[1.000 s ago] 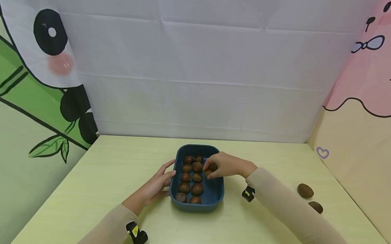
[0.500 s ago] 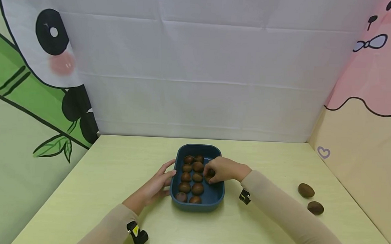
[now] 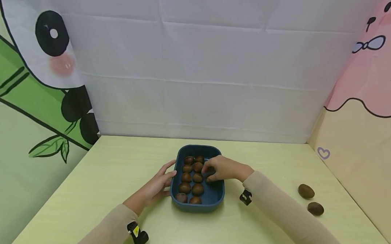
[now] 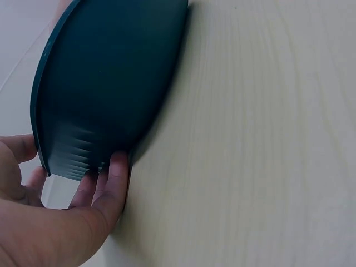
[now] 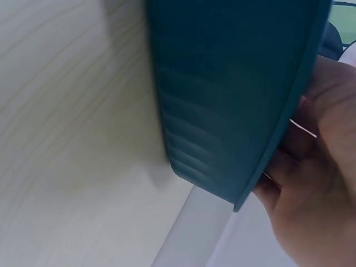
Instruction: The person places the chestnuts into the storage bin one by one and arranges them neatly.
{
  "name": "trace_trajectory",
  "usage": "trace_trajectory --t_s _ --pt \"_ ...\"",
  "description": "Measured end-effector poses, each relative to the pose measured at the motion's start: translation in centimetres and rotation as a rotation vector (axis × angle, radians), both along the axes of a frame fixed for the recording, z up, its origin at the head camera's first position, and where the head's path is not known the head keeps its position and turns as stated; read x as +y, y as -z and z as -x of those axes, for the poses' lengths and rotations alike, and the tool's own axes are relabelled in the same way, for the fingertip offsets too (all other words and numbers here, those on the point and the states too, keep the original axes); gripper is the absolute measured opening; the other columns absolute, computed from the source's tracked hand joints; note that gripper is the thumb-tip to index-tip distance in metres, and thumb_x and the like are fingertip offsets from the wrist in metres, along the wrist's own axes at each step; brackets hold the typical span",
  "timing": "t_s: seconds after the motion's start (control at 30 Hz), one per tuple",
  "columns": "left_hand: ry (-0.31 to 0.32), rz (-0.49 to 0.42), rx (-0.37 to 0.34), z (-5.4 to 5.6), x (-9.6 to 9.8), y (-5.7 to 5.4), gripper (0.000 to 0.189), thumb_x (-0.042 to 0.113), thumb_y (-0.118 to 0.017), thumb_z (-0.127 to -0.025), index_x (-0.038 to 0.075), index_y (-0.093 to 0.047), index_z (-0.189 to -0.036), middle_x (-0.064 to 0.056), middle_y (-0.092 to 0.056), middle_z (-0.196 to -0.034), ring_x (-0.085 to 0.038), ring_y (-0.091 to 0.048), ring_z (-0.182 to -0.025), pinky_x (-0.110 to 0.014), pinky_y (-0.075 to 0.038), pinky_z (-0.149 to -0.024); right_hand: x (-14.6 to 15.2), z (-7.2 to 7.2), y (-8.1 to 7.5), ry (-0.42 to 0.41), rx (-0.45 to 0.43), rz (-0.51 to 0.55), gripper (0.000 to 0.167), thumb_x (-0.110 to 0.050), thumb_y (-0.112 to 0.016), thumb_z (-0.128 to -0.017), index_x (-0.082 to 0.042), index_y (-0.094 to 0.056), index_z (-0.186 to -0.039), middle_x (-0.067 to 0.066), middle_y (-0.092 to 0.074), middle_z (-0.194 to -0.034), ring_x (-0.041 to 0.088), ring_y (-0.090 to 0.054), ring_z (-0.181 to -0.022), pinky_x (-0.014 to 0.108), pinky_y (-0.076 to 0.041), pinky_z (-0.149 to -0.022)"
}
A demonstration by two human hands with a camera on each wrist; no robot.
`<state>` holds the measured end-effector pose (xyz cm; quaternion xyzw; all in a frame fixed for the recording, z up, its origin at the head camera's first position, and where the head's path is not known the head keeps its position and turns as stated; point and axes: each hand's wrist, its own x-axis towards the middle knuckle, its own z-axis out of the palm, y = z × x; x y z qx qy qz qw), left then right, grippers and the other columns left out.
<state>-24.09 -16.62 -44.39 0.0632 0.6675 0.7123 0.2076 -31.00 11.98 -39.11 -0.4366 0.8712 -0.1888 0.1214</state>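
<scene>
Brown chestnuts (image 3: 197, 189) lie in two columns along the left side of a dark blue rectangular box (image 3: 208, 209). My right hand (image 3: 228, 168) reaches over the box's right rim. Its thumb and fingertips are curled round a dark chestnut (image 3: 211, 171) inside, mostly hidden by the fingers. My left hand (image 3: 155, 185) rests against the box's left side, fingers spread and fairly straight. In the left wrist view, fingertips (image 4: 118, 167) touch the outer wall. The right wrist view shows the box wall (image 5: 222, 105) hiding the right fingertips.
Two loose chestnuts, one farther back (image 3: 306, 191) and one nearer (image 3: 315, 208), lie on the pale wooden table (image 3: 253, 226) at the right. A white sheet (image 3: 200, 82) hangs behind the table, with printed panels at both sides.
My right hand has shifted slightly nearer inside the box, and its fingers now cover the chestnut more. My left hand and the box have hardly moved.
</scene>
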Motion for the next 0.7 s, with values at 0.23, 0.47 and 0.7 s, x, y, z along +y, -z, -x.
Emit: trace_trajectory --t_s 0.23,0.47,0.7 --pt "-0.004 0.01 0.001 -0.1 0.0 0.0 0.063 0.036 -0.045 -0.108 0.029 -0.011 -0.161 -0.024 -0.046 -0.147 -0.034 -0.053 -0.129 -0.052 -0.046 -0.098 1.4 -0.7 -1.7 0.005 -0.008 0.055 0.027 -0.014 -0.073 -0.093 -0.008 -0.07 -0.12 0.006 -0.068 -0.118 0.027 -0.064 -0.11 0.042 -0.051 -0.093" --pt "-0.019 0.014 -0.006 -0.1 0.1 -0.1 0.062 0.035 -0.046 -0.108 0.03 -0.014 -0.16 -0.022 -0.047 -0.146 -0.033 -0.054 -0.128 -0.052 -0.047 -0.097 4.7 -1.4 -3.2 0.057 0.017 0.063 0.024 -0.015 -0.072 -0.094 -0.012 -0.071 -0.117 0.002 -0.069 -0.115 0.025 -0.064 -0.103 0.036 -0.051 -0.088" --pt "-0.016 0.021 -0.003 -0.2 0.1 -0.2 0.063 0.036 -0.047 -0.107 0.029 -0.013 -0.16 -0.023 -0.048 -0.145 -0.034 -0.054 -0.128 -0.052 -0.047 -0.097 9.6 -2.4 -3.6 0.179 0.016 0.03 0.021 -0.016 -0.072 -0.093 -0.015 -0.071 -0.114 -0.007 -0.067 -0.11 0.024 -0.065 -0.101 0.038 -0.052 -0.086"
